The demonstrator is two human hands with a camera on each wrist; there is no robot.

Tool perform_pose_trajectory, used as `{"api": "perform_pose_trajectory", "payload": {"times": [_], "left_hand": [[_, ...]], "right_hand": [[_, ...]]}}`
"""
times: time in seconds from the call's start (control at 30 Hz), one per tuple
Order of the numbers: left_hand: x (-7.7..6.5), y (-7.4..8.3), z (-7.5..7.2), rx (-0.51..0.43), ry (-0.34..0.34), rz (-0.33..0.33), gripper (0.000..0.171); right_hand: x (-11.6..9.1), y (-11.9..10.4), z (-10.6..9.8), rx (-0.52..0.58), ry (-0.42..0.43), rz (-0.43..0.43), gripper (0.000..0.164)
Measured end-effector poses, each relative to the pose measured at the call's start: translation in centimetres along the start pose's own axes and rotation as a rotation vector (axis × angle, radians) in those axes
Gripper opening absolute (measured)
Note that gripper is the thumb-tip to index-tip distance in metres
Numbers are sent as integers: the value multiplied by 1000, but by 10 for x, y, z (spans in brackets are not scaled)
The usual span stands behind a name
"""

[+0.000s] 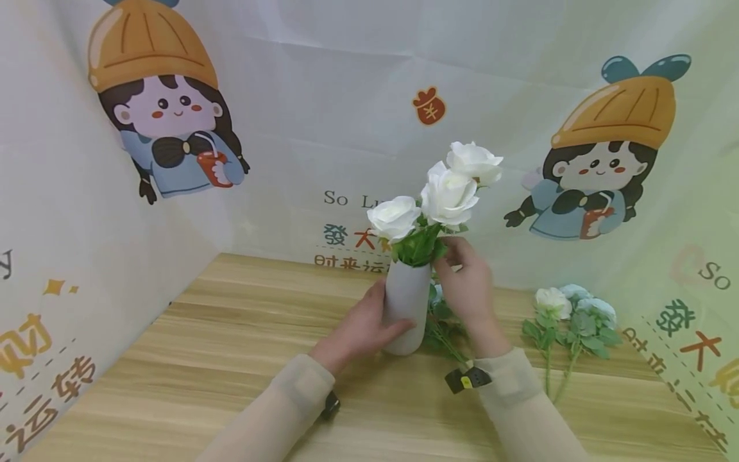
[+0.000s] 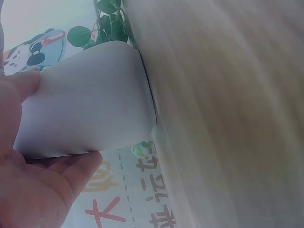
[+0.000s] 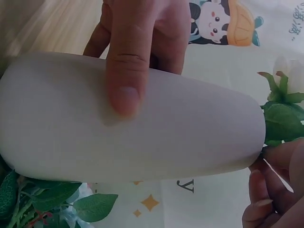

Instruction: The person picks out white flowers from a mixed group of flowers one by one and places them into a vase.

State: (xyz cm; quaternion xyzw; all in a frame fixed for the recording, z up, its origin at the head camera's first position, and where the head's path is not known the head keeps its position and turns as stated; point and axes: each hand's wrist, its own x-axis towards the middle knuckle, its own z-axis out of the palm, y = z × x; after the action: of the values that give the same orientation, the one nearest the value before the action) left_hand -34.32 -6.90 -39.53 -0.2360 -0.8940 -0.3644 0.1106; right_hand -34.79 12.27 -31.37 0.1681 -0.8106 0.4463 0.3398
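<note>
A tall white vase (image 1: 407,307) stands on the wooden table, wrapped by the left hand (image 1: 359,326), whose thumb lies across its front. Three white roses (image 1: 450,197) rise out of its mouth above bunched green leaves (image 1: 417,247). At the rim, on the right side, the right hand (image 1: 470,282) pinches a rose leaf between thumb and finger. The right wrist view shows those fingertips (image 3: 259,178) right against the rim. The stems inside the vase are hidden. In the left wrist view the vase's base (image 2: 137,90) meets the tabletop.
Behind the vase and right forearm lies a leafy flower stem (image 1: 447,337). Farther right, a white rose (image 1: 552,303) and pale blue flowers (image 1: 596,313) lie on the table (image 1: 242,359). A printed cloth backdrop (image 1: 323,115) encloses the table's back and sides.
</note>
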Motion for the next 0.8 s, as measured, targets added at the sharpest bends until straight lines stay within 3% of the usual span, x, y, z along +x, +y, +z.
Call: {"api": "perform_pose_trajectory", "payload": {"times": [0.13,0.23,0.47,0.6,0.7,0.8], "left_hand": [[1,0,1,8,-2,-7,93],[1,0,0,8,-3,-10,93],[1,-1,0,18,-1,-8,92],[1,-1,1,7,7,10,91],[1,0,1,4,18,27,89],[1,0,1,12,27,35,88]], "right_hand": [[0,1,-1,-107,-18,-62,14],[1,0,-3,-163,-58,-91,17],[3,-7,-5,-24,-98,-20,38],[3,-7,-5,-33,-134,-122,41],[2,-4,-4,-110,-213,-215,41],[-1,-2,-2,-164,-288,-242,45]]}}
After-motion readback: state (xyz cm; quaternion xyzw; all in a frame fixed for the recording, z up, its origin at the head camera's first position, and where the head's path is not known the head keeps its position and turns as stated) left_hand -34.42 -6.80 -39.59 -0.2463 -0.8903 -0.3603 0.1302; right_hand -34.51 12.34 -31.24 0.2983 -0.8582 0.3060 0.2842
